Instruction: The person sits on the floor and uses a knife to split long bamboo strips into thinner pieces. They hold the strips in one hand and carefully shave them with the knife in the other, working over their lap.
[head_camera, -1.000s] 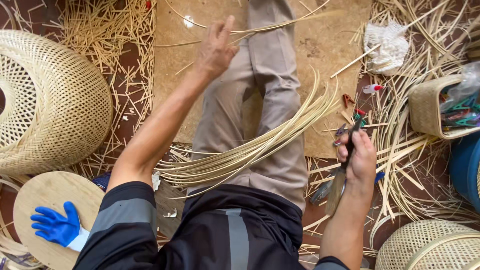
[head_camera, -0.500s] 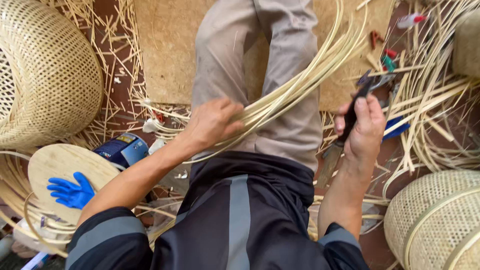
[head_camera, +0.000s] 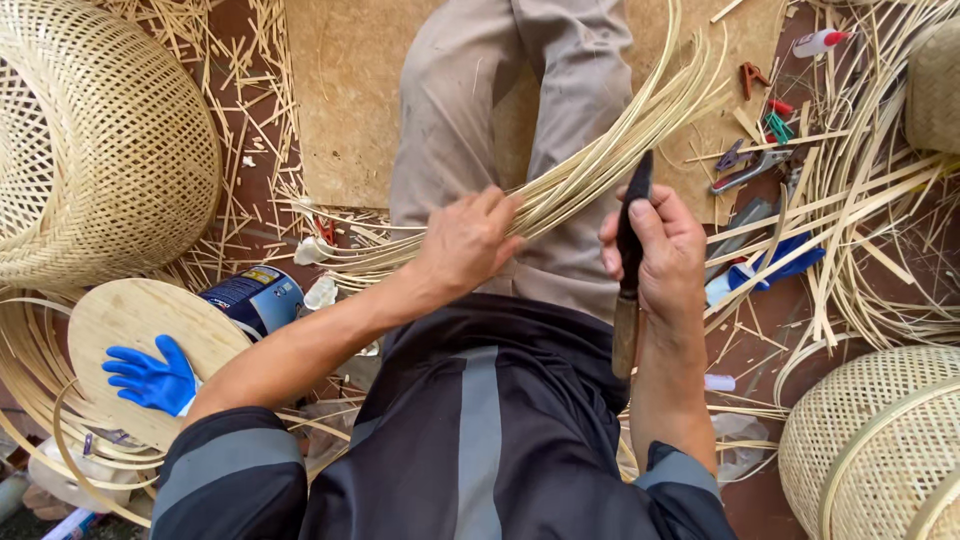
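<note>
Head camera looks down on a bundle of thin bamboo strips (head_camera: 600, 165) lying across the person's lap and fanning out over a flat board (head_camera: 350, 90). The left hand (head_camera: 465, 240) grips the bundle near its lower end, fingers curled round it. The right hand (head_camera: 660, 250) is clenched on a dark-bladed knife (head_camera: 630, 260), wooden handle pointing down. A woven basket (head_camera: 100, 140) sits far left; a blue glove (head_camera: 150, 378) rests on a round wooden disc (head_camera: 130, 330).
</note>
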